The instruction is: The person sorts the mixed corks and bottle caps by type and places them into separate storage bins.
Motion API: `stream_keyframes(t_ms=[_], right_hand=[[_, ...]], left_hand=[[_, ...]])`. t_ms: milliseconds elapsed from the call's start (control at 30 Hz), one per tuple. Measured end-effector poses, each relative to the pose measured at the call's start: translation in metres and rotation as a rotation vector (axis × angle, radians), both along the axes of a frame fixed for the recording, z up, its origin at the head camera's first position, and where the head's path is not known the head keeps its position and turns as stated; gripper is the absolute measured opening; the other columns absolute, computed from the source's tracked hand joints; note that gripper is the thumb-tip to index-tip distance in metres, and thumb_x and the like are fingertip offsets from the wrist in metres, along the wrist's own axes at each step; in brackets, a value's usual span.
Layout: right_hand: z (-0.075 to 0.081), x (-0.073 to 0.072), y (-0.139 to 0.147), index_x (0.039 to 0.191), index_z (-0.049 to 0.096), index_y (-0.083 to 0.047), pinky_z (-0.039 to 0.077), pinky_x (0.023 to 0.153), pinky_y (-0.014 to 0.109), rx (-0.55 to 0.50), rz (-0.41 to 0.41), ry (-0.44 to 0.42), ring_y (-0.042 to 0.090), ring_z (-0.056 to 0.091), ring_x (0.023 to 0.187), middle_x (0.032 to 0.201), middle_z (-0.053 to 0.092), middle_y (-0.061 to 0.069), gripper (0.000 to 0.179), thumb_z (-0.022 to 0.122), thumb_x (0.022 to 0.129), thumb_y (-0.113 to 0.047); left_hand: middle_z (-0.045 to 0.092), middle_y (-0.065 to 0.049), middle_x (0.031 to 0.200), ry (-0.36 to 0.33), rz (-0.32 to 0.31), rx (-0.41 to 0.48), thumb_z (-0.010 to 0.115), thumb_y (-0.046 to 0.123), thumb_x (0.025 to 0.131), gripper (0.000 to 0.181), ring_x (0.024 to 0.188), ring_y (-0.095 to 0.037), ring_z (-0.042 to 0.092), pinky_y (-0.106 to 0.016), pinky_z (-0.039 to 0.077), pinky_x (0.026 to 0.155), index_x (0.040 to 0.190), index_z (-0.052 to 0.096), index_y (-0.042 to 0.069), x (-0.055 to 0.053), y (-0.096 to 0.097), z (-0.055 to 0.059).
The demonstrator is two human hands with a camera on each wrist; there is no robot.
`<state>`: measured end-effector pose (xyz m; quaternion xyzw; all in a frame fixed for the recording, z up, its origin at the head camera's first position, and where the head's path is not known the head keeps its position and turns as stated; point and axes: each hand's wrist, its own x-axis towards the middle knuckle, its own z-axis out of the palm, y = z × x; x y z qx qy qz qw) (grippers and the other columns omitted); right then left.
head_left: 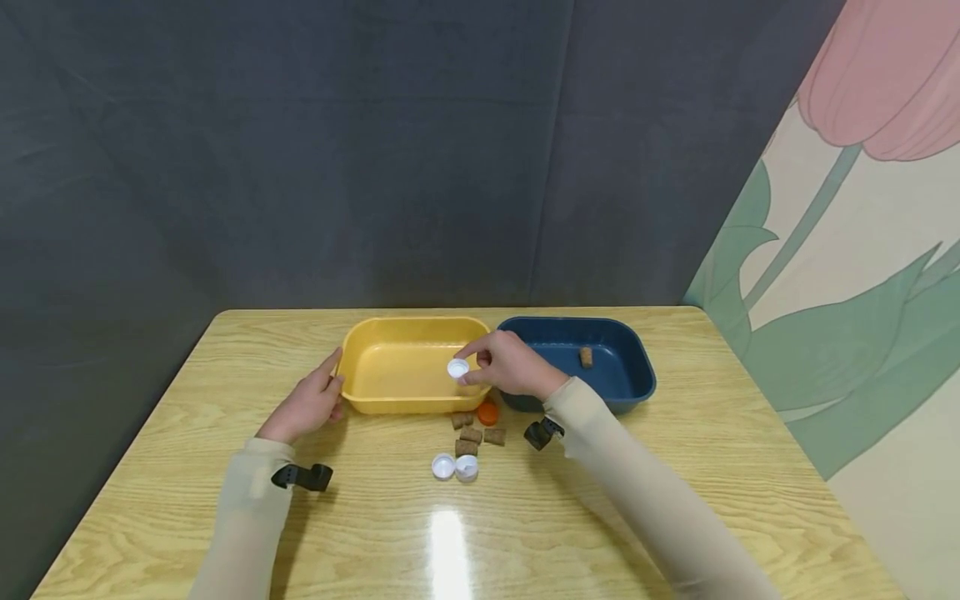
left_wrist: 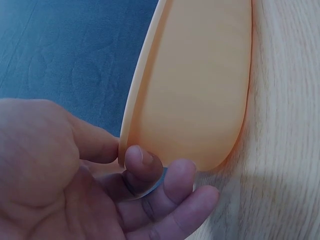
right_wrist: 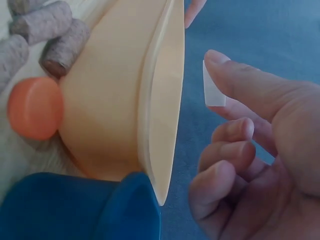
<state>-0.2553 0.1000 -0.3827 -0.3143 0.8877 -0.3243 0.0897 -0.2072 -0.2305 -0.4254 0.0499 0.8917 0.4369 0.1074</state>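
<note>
Near the middle of the head view, the person's right hand pinches a white cap between thumb and finger, above the right end of the yellow tray. The left hand, well apart at centre left, grips that tray's left rim. Lower centre, corks, an orange cap and two more white caps lie on the table.

The right hand pinches a white piece, probably a cap.
</note>
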Motion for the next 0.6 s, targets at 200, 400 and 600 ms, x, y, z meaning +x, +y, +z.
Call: stream_keyframes(t_ms=[200, 400, 600], right_hand=[[0.001, -0.013, -0.01, 0.118, 0.075, -0.011, 0.028, 0.051, 0.026, 0.025, -0.004, -0.038, 0.013, 0.029, 0.046, 0.054, 0.038, -0.002, 0.032, 0.078, 0.089, -0.025], [0.003, -0.028, -0.017, 0.114, 0.076, -0.009, 0.029, 0.05, 0.025, 0.054, -0.024, -0.05, 0.012, 0.034, 0.049, 0.057, 0.044, -0.001, 0.034, 0.081, 0.086, -0.026], [0.001, -0.043, -0.025, 0.113, 0.076, -0.01, 0.035, 0.052, 0.026, 0.088, -0.048, -0.073, 0.013, 0.041, 0.055, 0.071, 0.059, 0.002, 0.031, 0.081, 0.086, -0.025]], left_hand=[[0.049, -0.012, 0.082, 0.004, 0.005, -0.013, 0.031, 0.013, 0.11, 0.058, 0.069, -0.023, 0.058, -0.038, 0.054, 0.069, 0.161, 0.004, 0.003, 0.001, 0.001, 0.002], [0.05, -0.012, 0.082, 0.003, 0.01, -0.011, 0.032, 0.013, 0.11, 0.058, 0.069, -0.025, 0.058, -0.039, 0.053, 0.067, 0.16, 0.005, 0.002, 0.003, 0.002, 0.002], [0.05, -0.012, 0.082, 0.002, 0.02, -0.018, 0.031, 0.013, 0.11, 0.058, 0.069, -0.024, 0.058, -0.038, 0.053, 0.067, 0.16, 0.005, 0.002, 0.001, 0.002, 0.0]])
